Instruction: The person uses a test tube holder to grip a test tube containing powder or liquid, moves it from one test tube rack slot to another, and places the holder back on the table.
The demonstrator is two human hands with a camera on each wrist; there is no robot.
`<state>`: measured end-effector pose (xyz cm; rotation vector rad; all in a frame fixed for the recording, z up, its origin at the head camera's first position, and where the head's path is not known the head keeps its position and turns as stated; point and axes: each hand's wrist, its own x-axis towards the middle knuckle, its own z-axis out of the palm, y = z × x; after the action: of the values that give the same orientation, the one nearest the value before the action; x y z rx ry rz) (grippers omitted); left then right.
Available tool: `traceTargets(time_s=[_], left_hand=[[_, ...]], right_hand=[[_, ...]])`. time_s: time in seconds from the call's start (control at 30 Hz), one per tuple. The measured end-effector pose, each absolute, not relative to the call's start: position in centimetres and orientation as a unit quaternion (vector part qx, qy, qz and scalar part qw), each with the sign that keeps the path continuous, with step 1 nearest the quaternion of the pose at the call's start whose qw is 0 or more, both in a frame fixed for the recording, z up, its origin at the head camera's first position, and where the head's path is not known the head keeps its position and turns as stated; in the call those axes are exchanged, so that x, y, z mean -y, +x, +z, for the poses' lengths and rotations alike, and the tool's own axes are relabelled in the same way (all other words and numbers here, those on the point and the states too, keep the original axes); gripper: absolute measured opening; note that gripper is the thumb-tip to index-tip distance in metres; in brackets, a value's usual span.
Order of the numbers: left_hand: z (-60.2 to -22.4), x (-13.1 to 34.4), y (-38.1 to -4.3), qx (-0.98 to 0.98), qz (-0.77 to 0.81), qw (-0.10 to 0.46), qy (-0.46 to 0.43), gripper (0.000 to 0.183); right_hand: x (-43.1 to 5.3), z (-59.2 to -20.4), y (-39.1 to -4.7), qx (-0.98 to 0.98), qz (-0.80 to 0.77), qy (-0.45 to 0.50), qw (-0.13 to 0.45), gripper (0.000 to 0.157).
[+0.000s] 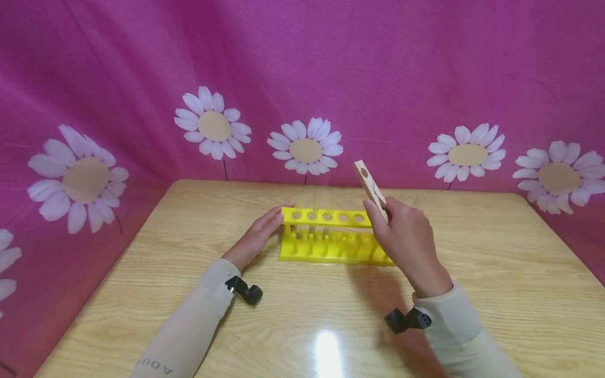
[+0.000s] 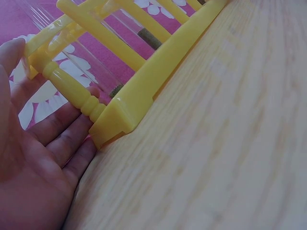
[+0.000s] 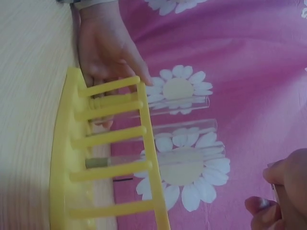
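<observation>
A yellow test tube rack (image 1: pixel 331 257) stands upright on the table. Glass test tubes (image 3: pixel 192 155) sit in its left-hand holes; dark greenish matter shows at the bottom of some. My left hand (image 1: pixel 255 236) holds the rack's left end: in the left wrist view the thumb is at the top bar and the fingers (image 2: pixel 57 124) reach behind the end post. Above the rack's right end, my right hand (image 1: pixel 410 239) grips a wooden test tube holder (image 1: pixel 370 184) with a metal spring, its end tilted up and to the left. The right wrist view shows only part of that hand (image 3: pixel 288 191).
The rack rests on a light wood-grain table (image 1: pixel 283 325). Behind and to the left hangs a magenta cloth (image 1: pixel 378 68) with large white daisies. Dark wrist cameras (image 1: pixel 246 290) sit on both sleeves.
</observation>
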<state>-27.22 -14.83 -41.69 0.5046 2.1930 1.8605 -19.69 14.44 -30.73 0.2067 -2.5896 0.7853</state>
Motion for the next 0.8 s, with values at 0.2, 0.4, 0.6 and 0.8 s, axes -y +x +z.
traceTargets(time_s=[0.2,0.4,0.6,0.8], left_hand=[[-41.7,14.8,-27.2,-0.753,0.627,0.111,0.166,0.052],[-41.9,14.9,-27.3,-0.757,0.622,0.11,0.166,0.058],[-41.8,14.9,-27.2,-0.761,0.618,0.11,0.166,0.051],[-41.8,14.9,-27.2,-0.753,0.626,0.11,0.17,0.052]], right_hand=[[-15.5,-30.4,-19.4,0.932,0.283,0.069,0.217,0.045],[-16.7,-30.3,-19.0,0.931,0.294,0.048,0.212,0.045],[-18.2,-30.1,-18.6,0.926,0.307,0.025,0.22,0.051],[-19.6,-29.9,-18.4,0.925,0.304,-0.004,0.227,0.051]])
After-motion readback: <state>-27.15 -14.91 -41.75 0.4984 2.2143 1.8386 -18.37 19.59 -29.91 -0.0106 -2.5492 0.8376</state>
